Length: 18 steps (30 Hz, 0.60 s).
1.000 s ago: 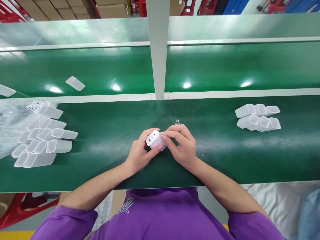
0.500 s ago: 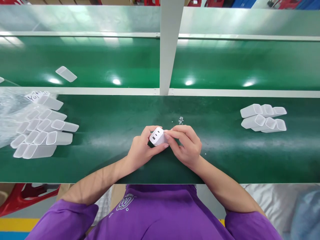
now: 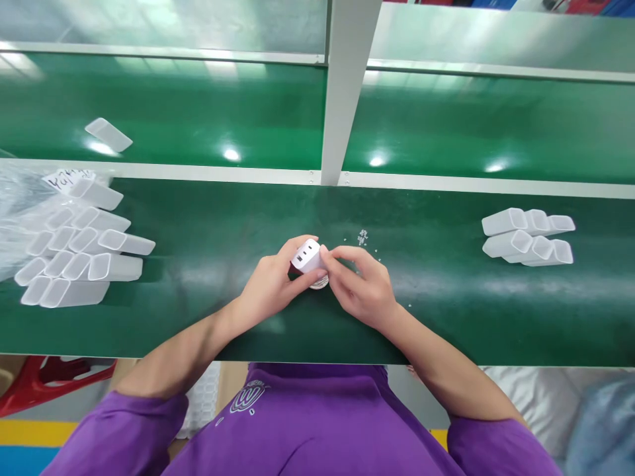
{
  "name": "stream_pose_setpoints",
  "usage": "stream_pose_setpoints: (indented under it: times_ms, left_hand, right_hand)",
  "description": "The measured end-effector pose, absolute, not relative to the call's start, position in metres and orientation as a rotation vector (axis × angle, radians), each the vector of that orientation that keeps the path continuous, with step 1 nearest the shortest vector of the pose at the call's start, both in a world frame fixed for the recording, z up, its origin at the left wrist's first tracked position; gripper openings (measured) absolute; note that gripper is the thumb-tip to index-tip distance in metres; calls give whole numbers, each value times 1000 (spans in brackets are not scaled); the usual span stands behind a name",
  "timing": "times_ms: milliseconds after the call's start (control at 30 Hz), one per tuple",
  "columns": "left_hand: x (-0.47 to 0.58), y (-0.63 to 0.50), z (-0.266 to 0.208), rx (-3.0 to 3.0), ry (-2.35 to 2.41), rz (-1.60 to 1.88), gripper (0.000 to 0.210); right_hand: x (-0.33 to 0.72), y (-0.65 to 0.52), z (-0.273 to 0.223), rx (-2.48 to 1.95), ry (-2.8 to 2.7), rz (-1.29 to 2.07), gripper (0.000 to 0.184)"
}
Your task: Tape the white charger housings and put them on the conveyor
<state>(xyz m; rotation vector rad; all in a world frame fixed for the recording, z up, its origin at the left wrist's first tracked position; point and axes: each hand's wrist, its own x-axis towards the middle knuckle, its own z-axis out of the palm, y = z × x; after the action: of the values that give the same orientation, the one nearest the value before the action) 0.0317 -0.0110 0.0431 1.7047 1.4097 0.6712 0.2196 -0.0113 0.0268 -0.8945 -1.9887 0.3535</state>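
A white charger (image 3: 308,256) with several port openings in its face is held above the green bench, ports tilted up toward me. My left hand (image 3: 275,274) wraps its left side, fingers behind and thumb along the lower edge. At the charger's right edge, the pinched thumb and forefinger of my right hand (image 3: 360,284) press against it. Whether a small piece sits between those fingertips is hidden. Just below the charger, partly covered by my hands, a round whitish thing (image 3: 320,282) shows. Small clear bits (image 3: 363,237) lie on the bench beyond my right hand.
White open-ended sleeves (image 3: 116,267) are stacked at the left beside clear plastic bagging (image 3: 20,211) with a handwritten label (image 3: 67,180). More white sleeves (image 3: 513,242) lie at the right. Behind a low rail, another sleeve (image 3: 109,135) rests on green surface. A post (image 3: 347,92) rises mid-bench.
The view has shifted slightly. Both hands and the charger have tilted and moved a little up and left, and the round whitish thing now shows beneath. More small bits are visible near my right hand.
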Motion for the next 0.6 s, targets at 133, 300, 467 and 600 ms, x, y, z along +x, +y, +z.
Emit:
stream_pose_setpoints:
  times_ms: [133, 300, 467, 600]
  left_hand:
    - [31, -9, 41, 1538, 1213, 707, 41]
    - [31, -11, 33, 1451, 1099, 692, 36]
    - [32, -10, 38, 1540, 1193, 686, 34]
    - [34, -9, 40, 1588, 1220, 697, 33]
  right_hand:
    - [218, -9, 33, -936, -1780, 808, 22]
    - [217, -9, 35, -929, -1636, 1106, 16]
    - [214, -12, 33, -920, -1538, 1233, 13]
    - [213, -12, 33, -895, -1504, 1258, 12]
